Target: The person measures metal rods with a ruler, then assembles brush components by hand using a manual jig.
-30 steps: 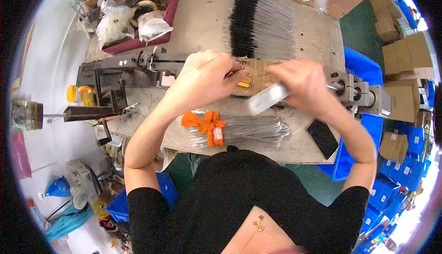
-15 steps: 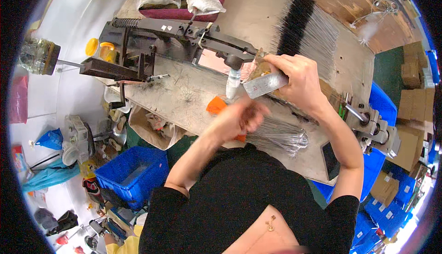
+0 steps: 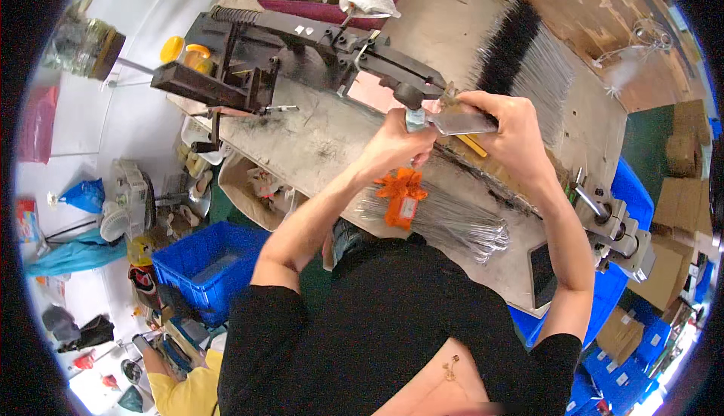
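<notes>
My right hand (image 3: pixel 516 133) is closed around a flat grey metal piece (image 3: pixel 461 122) and holds it above the workbench (image 3: pixel 317 141). My left hand (image 3: pixel 396 141) pinches the left end of that piece, just under the arm of a black metal press (image 3: pixel 302 42). Below the hands lies a bundle of thin metal rods (image 3: pixel 452 224), tied with an orange band and tag (image 3: pixel 400 193). A wide fan of black-tipped rods (image 3: pixel 520 58) is spread on the bench behind my right hand.
A red tray with plastic bags (image 3: pixel 332 5) sits at the bench's far end. A dark flat device (image 3: pixel 543 273) and a metal fixture (image 3: pixel 622 231) are at the right. On the floor are a blue crate (image 3: pixel 200 265), cardboard boxes (image 3: pixel 682 197) and a person in yellow (image 3: pixel 177 393).
My left hand rose from the orange-tied rod bundle to the grey piece held by my right hand. The view swung, so the bench now sits higher and further right.
</notes>
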The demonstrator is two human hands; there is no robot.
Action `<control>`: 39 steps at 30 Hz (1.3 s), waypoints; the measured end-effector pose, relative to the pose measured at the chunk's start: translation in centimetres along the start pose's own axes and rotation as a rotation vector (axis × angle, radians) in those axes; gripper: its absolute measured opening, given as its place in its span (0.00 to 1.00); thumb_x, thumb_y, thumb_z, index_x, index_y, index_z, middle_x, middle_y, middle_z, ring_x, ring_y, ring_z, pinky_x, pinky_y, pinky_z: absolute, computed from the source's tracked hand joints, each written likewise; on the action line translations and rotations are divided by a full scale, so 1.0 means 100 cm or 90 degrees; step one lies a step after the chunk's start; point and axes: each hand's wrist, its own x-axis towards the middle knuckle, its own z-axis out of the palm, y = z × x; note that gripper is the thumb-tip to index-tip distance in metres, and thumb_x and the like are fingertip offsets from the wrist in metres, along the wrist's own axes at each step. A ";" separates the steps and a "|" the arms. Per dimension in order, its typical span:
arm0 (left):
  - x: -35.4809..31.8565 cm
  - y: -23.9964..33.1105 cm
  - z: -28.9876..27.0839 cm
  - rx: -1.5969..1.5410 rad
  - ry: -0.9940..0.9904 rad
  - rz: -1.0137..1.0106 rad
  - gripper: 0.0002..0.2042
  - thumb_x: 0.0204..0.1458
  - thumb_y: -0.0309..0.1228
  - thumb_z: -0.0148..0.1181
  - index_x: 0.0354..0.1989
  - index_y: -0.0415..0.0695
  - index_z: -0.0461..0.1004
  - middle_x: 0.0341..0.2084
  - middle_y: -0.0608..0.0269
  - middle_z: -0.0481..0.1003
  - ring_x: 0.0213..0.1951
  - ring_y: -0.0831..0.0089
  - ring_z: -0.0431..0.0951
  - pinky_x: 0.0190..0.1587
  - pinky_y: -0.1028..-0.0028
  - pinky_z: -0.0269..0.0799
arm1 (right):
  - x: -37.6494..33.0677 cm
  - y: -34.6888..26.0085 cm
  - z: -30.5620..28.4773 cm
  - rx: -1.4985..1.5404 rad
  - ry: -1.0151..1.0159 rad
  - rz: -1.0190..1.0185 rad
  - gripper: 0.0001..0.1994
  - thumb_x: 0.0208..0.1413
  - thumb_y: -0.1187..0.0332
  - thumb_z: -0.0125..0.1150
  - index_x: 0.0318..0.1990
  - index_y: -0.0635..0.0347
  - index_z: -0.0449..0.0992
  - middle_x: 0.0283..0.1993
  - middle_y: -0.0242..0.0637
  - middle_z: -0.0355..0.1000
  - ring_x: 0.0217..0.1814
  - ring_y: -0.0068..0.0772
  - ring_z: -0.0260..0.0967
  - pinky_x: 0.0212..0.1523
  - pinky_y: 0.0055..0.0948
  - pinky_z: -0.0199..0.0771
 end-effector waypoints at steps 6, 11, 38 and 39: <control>-0.037 -0.007 -0.036 -0.043 0.047 0.068 0.23 0.51 0.38 0.64 0.48 0.34 0.66 0.32 0.57 0.75 0.30 0.71 0.77 0.30 0.75 0.72 | -0.044 0.000 0.005 -0.206 0.060 -0.278 0.19 0.43 0.77 0.61 0.47 0.59 0.75 0.47 0.48 0.74 0.44 0.47 0.75 0.41 0.38 0.77; -0.110 -0.051 -0.150 -0.397 0.441 0.034 0.18 0.56 0.43 0.60 0.44 0.40 0.71 0.28 0.62 0.76 0.21 0.81 0.72 0.22 0.81 0.67 | -0.083 0.024 0.031 -0.184 0.092 -0.054 0.14 0.49 0.77 0.63 0.45 0.65 0.74 0.44 0.47 0.72 0.41 0.48 0.74 0.41 0.38 0.75; 0.003 0.043 0.100 -0.319 0.047 0.041 0.12 0.63 0.39 0.50 0.37 0.42 0.73 0.25 0.68 0.74 0.24 0.82 0.72 0.24 0.82 0.64 | -0.133 -0.017 -0.090 0.098 0.073 0.228 0.18 0.42 0.81 0.55 0.45 0.65 0.74 0.41 0.40 0.76 0.46 0.31 0.74 0.49 0.31 0.71; 0.000 0.040 0.093 -0.322 0.055 0.043 0.12 0.63 0.39 0.50 0.37 0.42 0.73 0.25 0.68 0.74 0.24 0.82 0.72 0.24 0.82 0.64 | -0.115 -0.010 -0.080 0.038 0.152 0.199 0.18 0.43 0.81 0.55 0.46 0.64 0.74 0.41 0.41 0.76 0.46 0.30 0.74 0.49 0.30 0.71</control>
